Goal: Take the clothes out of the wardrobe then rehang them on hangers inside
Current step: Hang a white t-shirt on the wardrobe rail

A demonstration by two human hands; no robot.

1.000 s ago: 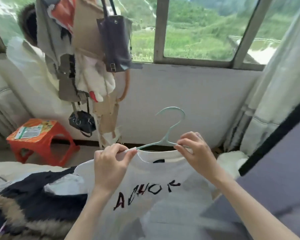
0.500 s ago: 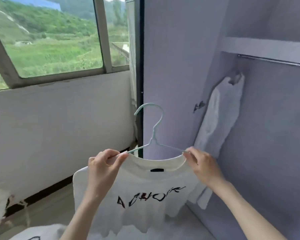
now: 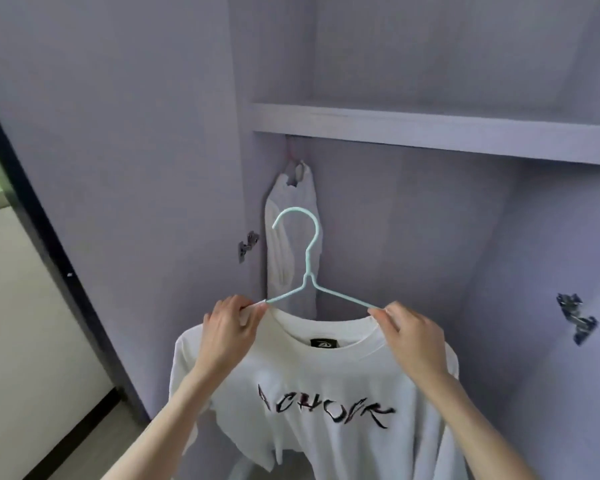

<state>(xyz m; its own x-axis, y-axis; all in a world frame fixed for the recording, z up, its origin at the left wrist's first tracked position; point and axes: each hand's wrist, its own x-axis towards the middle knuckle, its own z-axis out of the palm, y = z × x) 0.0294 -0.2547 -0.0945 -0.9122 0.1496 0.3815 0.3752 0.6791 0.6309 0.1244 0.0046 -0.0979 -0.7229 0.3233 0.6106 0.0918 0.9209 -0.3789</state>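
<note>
I have turned from the window to face the open wardrobe (image 3: 430, 237), and my left hand (image 3: 227, 336) and right hand (image 3: 414, 341) have lifted the hanger (image 3: 307, 271) with its T-shirt (image 3: 326, 393) toward the shelf (image 3: 430, 131).

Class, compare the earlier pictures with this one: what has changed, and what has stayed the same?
The view has turned from the window to the open wardrobe, and the white T-shirt on its pale green hanger now hangs before it. Unchanged: the left hand and right hand still pinch the shoulders.
</note>
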